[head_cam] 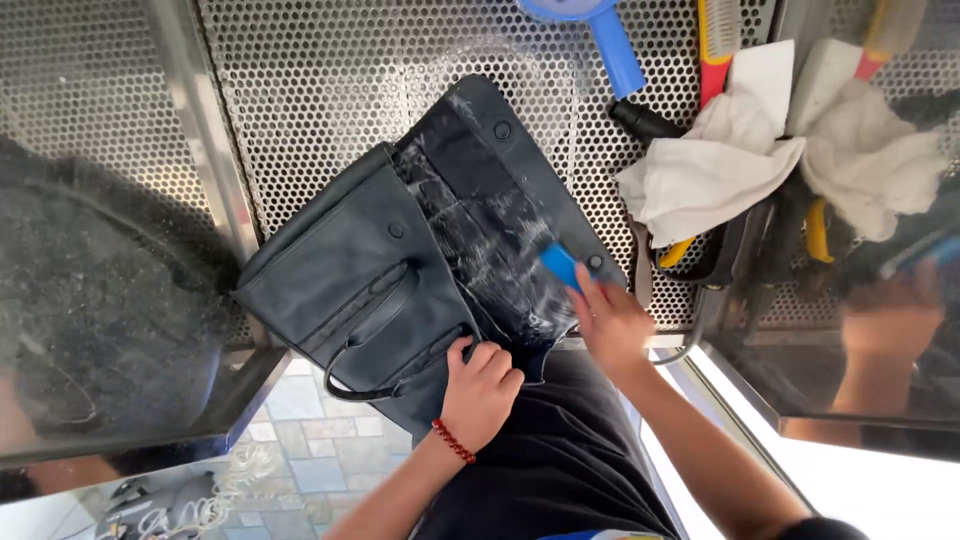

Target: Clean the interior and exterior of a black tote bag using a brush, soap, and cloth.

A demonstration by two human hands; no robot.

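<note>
A dark grey leather handbag (350, 260) lies on a perforated metal worktop (330, 70), its flap open and streaked with white foam. My left hand (480, 385), with a red bead bracelet on the wrist, grips the bag's near edge beside its handle. My right hand (610, 320) holds a small blue brush (560, 265) pressed on the foamy flap near a snap button. The hand blurs a little.
White cloths (720, 165) are heaped at the right over dark straps. A blue-handled tool (610, 40) and a red and yellow brush (715, 40) lie at the top. Glossy metal side panels flank the worktop. A tiled floor (310, 440) shows below.
</note>
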